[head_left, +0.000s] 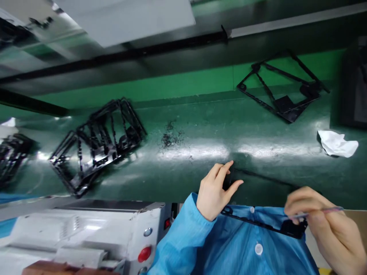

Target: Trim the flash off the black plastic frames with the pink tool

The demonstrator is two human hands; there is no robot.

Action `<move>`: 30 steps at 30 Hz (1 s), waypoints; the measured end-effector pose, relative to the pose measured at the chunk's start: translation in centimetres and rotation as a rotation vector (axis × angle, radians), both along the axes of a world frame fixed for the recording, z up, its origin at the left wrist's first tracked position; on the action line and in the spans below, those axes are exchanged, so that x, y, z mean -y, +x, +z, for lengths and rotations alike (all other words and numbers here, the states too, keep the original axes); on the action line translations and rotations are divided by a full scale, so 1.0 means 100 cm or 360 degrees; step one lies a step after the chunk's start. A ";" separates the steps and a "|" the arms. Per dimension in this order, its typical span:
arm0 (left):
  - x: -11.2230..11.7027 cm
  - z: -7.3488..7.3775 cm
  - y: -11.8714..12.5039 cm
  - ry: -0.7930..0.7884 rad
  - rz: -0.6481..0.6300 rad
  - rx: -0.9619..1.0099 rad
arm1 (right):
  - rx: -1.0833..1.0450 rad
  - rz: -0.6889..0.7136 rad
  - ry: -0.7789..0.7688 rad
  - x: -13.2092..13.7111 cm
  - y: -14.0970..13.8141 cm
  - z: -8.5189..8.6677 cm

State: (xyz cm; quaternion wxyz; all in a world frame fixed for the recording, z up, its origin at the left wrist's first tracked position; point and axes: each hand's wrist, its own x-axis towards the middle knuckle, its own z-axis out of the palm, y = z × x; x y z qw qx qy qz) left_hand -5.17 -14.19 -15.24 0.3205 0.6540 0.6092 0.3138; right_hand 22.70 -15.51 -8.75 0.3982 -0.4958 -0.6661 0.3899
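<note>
Head view: a black frame (258,222) is at five o'clock, across the near edge of the bench (206,126), before a blue coat (237,252). It looks light and fairly stiff, though its thin bars might bend or snap; its corners seem the safest hold. The left hand (215,193), thumb parted from its fingers, is at the frame's nine-o'clock end; whether it grips, I cannot tell. The right hand (323,225) pinches a thin stick (332,209) at the three-o'clock end. Blur hides the stick's tip; fingers cover part of the frame. At nine o'clock, a blurry heap (14,156) is cut off.
</note>
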 end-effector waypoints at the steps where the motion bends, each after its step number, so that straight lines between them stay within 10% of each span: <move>1: 0.002 -0.002 -0.001 0.0098 -0.0014 -0.0112 | -0.0043 0.0067 -0.0007 -0.007 -0.006 -0.002; 10: 0.008 -0.012 0.003 0.0453 0.0110 -0.0416 | -0.0218 0.0083 -0.0060 -0.044 -0.065 -0.054; 18: 0.012 -0.007 0.000 0.0585 0.0079 -0.0388 | -0.0213 -0.0040 -0.0033 -0.050 -0.079 -0.048; 30: 0.012 -0.006 0.001 0.0573 0.0066 -0.0374 | 0.0070 0.0380 0.0324 -0.050 -0.083 -0.050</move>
